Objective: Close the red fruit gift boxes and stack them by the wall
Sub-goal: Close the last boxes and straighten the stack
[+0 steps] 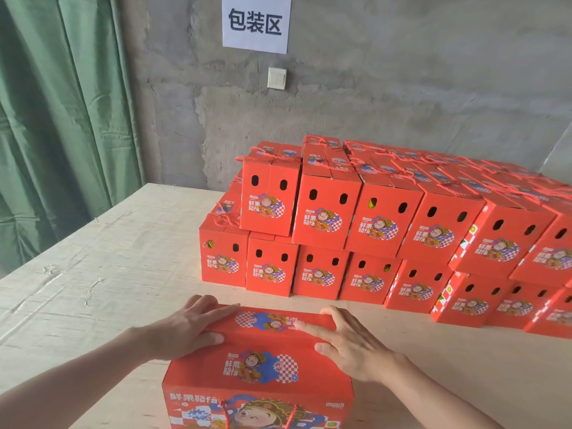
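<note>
A red fruit gift box (pixel 260 370) with a cartoon figure and red rope handles stands on the pale table right in front of me. Its top flaps are folded down. My left hand (pixel 185 329) lies flat on the left side of the lid, fingers straight and spread. On the right side my right hand (pixel 346 342) presses down with straight fingers. Behind it, a two-layer stack of closed red boxes (pixel 365 230) runs from the middle to the right edge, near the concrete wall.
The wooden table (pixel 102 267) stretches left and back to the grey wall (pixel 402 88). A green curtain (pixel 58 119) hangs at the left. A white paper sign (pixel 256 23) and a light switch (pixel 276 78) are on the wall.
</note>
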{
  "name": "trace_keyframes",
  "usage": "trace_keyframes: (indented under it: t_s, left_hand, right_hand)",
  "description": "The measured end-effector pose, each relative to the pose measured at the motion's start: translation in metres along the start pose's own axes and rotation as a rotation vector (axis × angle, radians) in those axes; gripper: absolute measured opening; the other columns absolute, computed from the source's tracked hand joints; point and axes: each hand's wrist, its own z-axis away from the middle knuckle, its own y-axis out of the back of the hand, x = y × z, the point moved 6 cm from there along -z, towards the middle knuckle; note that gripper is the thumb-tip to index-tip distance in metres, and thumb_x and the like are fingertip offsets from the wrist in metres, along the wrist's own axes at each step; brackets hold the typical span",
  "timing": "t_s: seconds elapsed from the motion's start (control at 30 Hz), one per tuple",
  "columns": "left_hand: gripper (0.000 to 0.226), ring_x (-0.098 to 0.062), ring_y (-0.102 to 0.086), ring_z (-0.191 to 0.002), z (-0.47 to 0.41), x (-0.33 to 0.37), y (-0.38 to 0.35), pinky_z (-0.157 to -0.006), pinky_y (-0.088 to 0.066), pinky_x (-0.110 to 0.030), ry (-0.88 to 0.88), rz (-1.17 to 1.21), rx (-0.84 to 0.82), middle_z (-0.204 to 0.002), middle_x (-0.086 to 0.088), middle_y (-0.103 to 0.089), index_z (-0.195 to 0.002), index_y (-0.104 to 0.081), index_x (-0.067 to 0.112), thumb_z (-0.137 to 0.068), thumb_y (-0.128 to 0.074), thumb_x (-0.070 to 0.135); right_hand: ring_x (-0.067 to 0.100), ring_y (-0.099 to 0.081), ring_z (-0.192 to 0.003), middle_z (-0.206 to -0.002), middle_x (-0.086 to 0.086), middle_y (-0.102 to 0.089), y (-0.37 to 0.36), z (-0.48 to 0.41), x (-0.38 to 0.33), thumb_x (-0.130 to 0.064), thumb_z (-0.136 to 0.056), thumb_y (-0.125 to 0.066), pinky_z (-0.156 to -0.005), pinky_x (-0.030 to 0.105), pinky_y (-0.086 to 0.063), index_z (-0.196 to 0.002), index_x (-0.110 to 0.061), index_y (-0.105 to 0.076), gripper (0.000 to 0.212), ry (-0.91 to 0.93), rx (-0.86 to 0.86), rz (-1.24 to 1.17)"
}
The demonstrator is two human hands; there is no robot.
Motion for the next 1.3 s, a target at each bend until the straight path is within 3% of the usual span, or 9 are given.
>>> trace_keyframes:
  t_s: [0.3,0.37,0.5,0.63,0.87,0.97,1.07,1.2,1.3]
  left_hand:
    - [0.078,-0.008,-0.026,-0.121,0.001,0.0,0.001,-0.109,-0.03,-0.031,0.007,-0.052,0.059,-0.129,0.012,-0.029,-0.138,-0.001,0.059,-0.067,-0.006,0.091]
    - [0.082,-0.009,-0.029,-0.122,0.003,0.002,0.001,-0.108,-0.031,-0.029,0.016,-0.074,0.084,-0.128,0.011,-0.031,-0.138,-0.001,0.059,-0.063,0.0,0.093]
    - [0.089,-0.011,-0.036,-0.12,0.012,0.01,0.007,-0.104,-0.028,-0.03,0.102,-0.119,0.226,-0.128,0.009,-0.037,-0.136,0.006,0.06,-0.054,0.019,0.092]
    - [0.098,-0.02,-0.043,-0.118,0.027,0.032,0.0,-0.1,-0.028,-0.036,0.331,-0.204,0.35,-0.125,0.001,-0.044,-0.142,-0.001,0.059,-0.052,0.025,0.087]
    - [0.066,-0.03,-0.058,-0.108,0.046,0.12,-0.03,-0.095,-0.033,-0.041,0.368,-0.317,0.211,-0.153,-0.019,-0.017,-0.149,-0.003,0.045,-0.087,0.005,0.065]
    - [0.045,-0.01,-0.066,-0.063,0.046,0.192,-0.041,-0.056,-0.048,-0.019,0.139,-0.069,0.288,-0.106,-0.001,-0.064,-0.109,-0.068,0.04,-0.076,-0.049,0.063]
    - [0.032,-0.005,-0.06,-0.105,0.03,0.203,-0.04,-0.081,-0.043,-0.013,0.129,0.278,0.309,-0.121,0.008,-0.056,-0.116,-0.064,0.028,-0.085,-0.057,0.033]
    - [0.015,-0.012,-0.057,-0.057,0.045,0.168,0.002,-0.054,-0.043,-0.016,-0.075,0.246,0.672,-0.061,0.005,-0.062,-0.057,-0.062,0.015,-0.06,-0.062,0.001]
    - [0.016,-0.019,-0.061,-0.079,0.062,0.122,0.016,-0.078,-0.047,-0.025,0.008,0.091,0.846,-0.083,-0.001,-0.064,-0.077,-0.068,0.011,-0.073,-0.053,0.012]
  right_hand:
    - [0.02,0.002,-0.145,-0.159,-0.001,-0.001,0.004,0.007,-0.003,-0.048,-0.099,-0.034,-0.118,0.043,-0.004,-0.148,-0.046,-0.011,0.054,-0.207,0.082,-0.028]
    - [0.026,-0.022,-0.139,-0.151,0.005,-0.022,0.009,0.023,-0.017,-0.047,-0.094,-0.048,-0.115,0.039,-0.021,-0.144,-0.028,-0.032,0.056,-0.297,0.285,0.019]
    - [0.014,-0.061,-0.076,-0.086,-0.005,-0.059,0.002,0.051,-0.056,-0.047,-0.078,-0.071,-0.063,0.022,-0.047,-0.093,-0.026,-0.053,0.031,-0.286,0.516,0.001]
    - [0.026,-0.055,-0.114,-0.121,0.006,-0.061,-0.025,0.038,-0.059,-0.05,-0.096,-0.042,-0.09,0.03,-0.041,-0.137,-0.024,-0.038,0.049,-0.394,0.347,-0.316]
    - [0.021,-0.047,-0.119,-0.121,0.005,-0.054,-0.01,-0.027,-0.082,-0.07,-0.085,-0.044,-0.105,0.031,-0.036,-0.132,-0.023,-0.049,0.068,-0.43,0.141,-0.594]
    - [0.029,-0.022,-0.142,-0.154,0.013,-0.02,0.006,-0.046,-0.077,-0.064,-0.08,-0.059,-0.115,0.042,-0.022,-0.14,-0.035,-0.041,0.07,-0.398,-0.016,-0.42]
    - [0.033,-0.01,-0.144,-0.157,0.011,-0.01,0.019,-0.051,-0.085,-0.05,-0.083,-0.059,-0.114,0.05,-0.013,-0.144,-0.037,-0.035,0.067,-0.309,-0.105,-0.146]
    - [0.027,-0.033,-0.126,-0.135,0.004,-0.033,0.018,-0.036,-0.096,-0.062,-0.09,-0.037,-0.101,0.042,-0.031,-0.146,-0.027,-0.026,0.067,-0.232,0.088,-0.072]
    - [0.026,-0.022,-0.137,-0.152,-0.001,-0.021,0.007,-0.019,-0.085,-0.07,-0.09,-0.033,-0.113,0.044,-0.019,-0.152,-0.026,-0.01,0.08,-0.185,0.052,-0.033]
